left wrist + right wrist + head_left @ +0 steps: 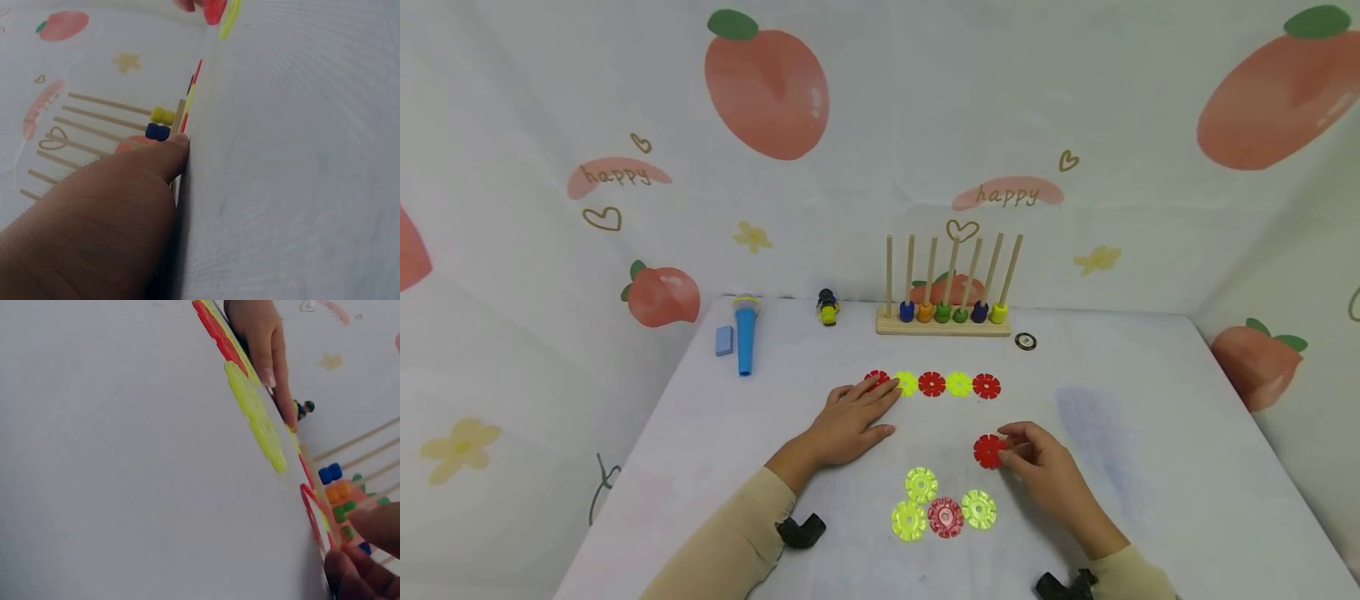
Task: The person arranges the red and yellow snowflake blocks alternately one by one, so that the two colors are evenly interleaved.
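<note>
A row of flat, notched plastic discs, alternating red and yellow, lies across the middle of the table. My left hand [850, 421] rests palm down with straight fingers spread over the leftmost red disc [874, 379], partly covering it. Between thumb and fingers of my right hand [1045, 467] is the edge of another red disc [988, 452], below the right end of the row. In the right wrist view this red disc [308, 509] shows at a slant by the fingertips. Closer to me lie a pinkish-red disc [945, 517] and three yellow discs [921, 484].
Behind the row stands a wooden peg rack [943, 328] with coloured beads on its pegs. A black-and-white round token [1026, 341] lies beside it. At the back left are a small toy figure [827, 307], a blue toy microphone [745, 337] and a blue block [724, 340].
</note>
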The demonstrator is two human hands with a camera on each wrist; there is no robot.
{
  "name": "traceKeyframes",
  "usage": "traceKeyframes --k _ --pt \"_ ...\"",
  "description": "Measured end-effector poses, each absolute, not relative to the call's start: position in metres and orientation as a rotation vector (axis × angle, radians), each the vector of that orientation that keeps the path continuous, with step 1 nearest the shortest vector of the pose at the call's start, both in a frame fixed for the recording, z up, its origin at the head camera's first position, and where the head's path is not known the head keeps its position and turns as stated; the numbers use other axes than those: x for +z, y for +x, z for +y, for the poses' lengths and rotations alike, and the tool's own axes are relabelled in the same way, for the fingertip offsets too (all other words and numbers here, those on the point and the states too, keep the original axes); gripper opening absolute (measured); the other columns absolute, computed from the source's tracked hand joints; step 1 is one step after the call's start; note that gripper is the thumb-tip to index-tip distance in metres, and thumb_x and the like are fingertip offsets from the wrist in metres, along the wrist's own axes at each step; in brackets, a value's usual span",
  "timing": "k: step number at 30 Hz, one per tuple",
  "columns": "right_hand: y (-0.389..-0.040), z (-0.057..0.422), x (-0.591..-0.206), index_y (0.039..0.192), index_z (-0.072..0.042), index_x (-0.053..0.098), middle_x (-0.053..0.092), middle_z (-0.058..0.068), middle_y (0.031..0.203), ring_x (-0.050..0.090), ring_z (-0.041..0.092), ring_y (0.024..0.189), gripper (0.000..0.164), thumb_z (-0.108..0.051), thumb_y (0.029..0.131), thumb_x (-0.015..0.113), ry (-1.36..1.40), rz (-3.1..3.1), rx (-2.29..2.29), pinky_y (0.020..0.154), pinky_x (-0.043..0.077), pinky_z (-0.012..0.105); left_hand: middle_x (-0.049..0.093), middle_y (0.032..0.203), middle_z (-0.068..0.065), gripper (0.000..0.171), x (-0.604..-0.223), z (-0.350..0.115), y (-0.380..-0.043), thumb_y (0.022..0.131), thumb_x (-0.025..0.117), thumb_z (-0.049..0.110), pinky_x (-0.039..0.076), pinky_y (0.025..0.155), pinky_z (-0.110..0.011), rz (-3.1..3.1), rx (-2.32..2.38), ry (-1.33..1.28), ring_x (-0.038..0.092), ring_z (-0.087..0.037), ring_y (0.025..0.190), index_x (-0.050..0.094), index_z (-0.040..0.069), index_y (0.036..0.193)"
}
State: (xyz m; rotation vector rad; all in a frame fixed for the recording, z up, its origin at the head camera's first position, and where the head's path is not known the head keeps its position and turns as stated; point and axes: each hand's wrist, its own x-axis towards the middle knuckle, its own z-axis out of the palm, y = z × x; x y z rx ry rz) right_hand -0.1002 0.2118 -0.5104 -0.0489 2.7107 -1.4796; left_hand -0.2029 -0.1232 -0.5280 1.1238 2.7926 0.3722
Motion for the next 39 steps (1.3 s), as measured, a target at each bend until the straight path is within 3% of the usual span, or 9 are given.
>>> traceKeyframes --k 5,10,14,19,24,29,36,39 --pt "-0.083 0.217 -0.515 0.117 -0.025 0.064 0.053 -0.008 0.104 0.050 0.012 0.086 0.046 -0.033 0.076 0.082 -0.370 2.792 -1.222 0.072 0.047 0.026 0.008 0.159 0.012 0.068 -0.527 -0.122 -0.202 0.096 0.035 0.059 0.013 0.107 -0.053 2.793 0.375 1.124 0.004 -0.020 0.144 0.015 0.031 0.154" --pt "-0.067 0.211 -0.512 0.104 -0.029 0.063 0.049 -0.015 0.101 0.047 0.008 0.094 0.035 -0.039 0.075 0.081 -0.598 2.715 -1.073 0.080 0.045 0.028 0.009 0.159 0.012 0.068 -0.526 -0.123 -0.202 0.096 0.036 0.059 0.013 0.107 -0.054 2.788 0.388 1.108 0.003 -0.019 0.144 0.016 0.031 0.154" --pt "-0.064 0.210 -0.502 0.095 -0.027 0.059 0.056 -0.012 0.091 0.052 0.011 0.084 0.023 -0.033 0.081 0.077 -0.531 2.541 -1.176 0.073 0.047 0.026 0.008 0.158 0.012 0.067 -0.526 -0.124 -0.202 0.096 0.036 0.059 0.012 0.107 -0.054 2.785 0.391 1.102 0.002 -0.019 0.144 0.016 0.030 0.154" --pt "-0.081 0.221 -0.496 0.096 -0.019 0.062 0.061 0.001 0.086 0.058 0.019 0.076 0.014 -0.027 0.088 0.071 -0.347 2.429 -1.436 0.064 0.051 0.029 0.008 0.158 0.013 0.067 -0.528 -0.123 -0.201 0.097 0.035 0.059 0.012 0.108 -0.053 2.794 0.384 1.090 0.002 -0.018 0.144 0.015 0.031 0.154" --pt "-0.119 0.246 -0.505 0.108 -0.007 0.060 0.060 0.012 0.091 0.058 0.023 0.073 0.028 -0.030 0.091 0.067 0.033 2.493 -1.675 0.059 0.052 0.032 0.009 0.158 0.013 0.066 -0.529 -0.121 -0.202 0.097 0.035 0.059 0.011 0.108 -0.053 2.807 0.410 1.076 0.003 -0.018 0.144 0.016 0.031 0.154" --pt "-0.161 0.261 -0.510 0.120 -0.003 0.053 0.057 0.019 0.102 0.061 0.024 0.080 0.038 -0.030 0.096 0.060 0.327 2.449 -1.815 0.064 0.053 0.030 0.010 0.158 0.013 0.065 -0.527 -0.122 -0.201 0.097 0.037 0.057 0.010 0.108 -0.052 2.812 0.456 1.043 0.004 -0.018 0.144 0.018 0.031 0.154" --pt "-0.176 0.254 -0.524 0.123 -0.006 0.055 0.052 0.012 0.114 0.059 0.023 0.085 0.033 -0.026 0.097 0.057 0.306 2.826 -1.642 0.065 0.052 0.028 0.012 0.158 0.013 0.064 -0.525 -0.120 -0.198 0.097 0.041 0.054 0.009 0.109 -0.053 2.806 0.502 1.011 0.003 -0.018 0.144 0.021 0.029 0.153" --pt "-0.166 0.248 -0.528 0.125 -0.004 0.057 0.049 0.014 0.125 0.051 0.030 0.104 0.035 -0.021 0.094 0.061 0.072 3.118 -1.311 0.081 0.047 0.040 0.013 0.158 0.012 0.064 -0.524 -0.120 -0.198 0.097 0.042 0.053 0.009 0.109 -0.053 2.798 0.521 1.014 0.004 -0.019 0.144 0.022 0.029 0.153"
